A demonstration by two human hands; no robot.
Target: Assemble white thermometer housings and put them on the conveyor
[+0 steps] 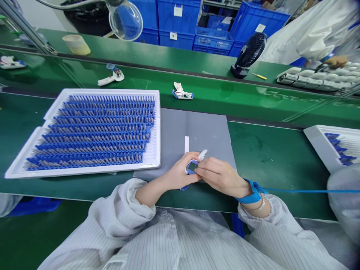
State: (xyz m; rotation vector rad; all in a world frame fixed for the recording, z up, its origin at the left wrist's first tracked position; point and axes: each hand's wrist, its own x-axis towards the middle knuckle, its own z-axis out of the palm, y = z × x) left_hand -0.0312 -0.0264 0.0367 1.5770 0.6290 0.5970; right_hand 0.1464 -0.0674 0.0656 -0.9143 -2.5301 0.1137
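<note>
Over the front part of the grey mat (pixel 208 131), my left hand (pixel 180 171) is wrapped round a white-and-blue device with a small grey display (pixel 192 167), which looks like a handheld thermometer. The display faces up toward me. My right hand (pixel 221 174), wearing a blue wrist strap (pixel 251 195), has its fingers closed at the device's right side; the fingertips partly hide the casing. A white piece (pixel 202 154) sticks out above, between the hands; whether it is joined to the device I cannot tell. A white strip (pixel 186 144) lies just beyond my left hand.
A white tray (pixel 159 131) with rows of blue parts with springs stands left. Beyond the mat, half-assembled white-and-blue devices (pixel 182 92) lie on the green belt. A fan (pixel 249 54) and lamp (pixel 125 20) stand behind. At right are another tray (pixel 316 140) and a person's sleeve (pixel 343 195).
</note>
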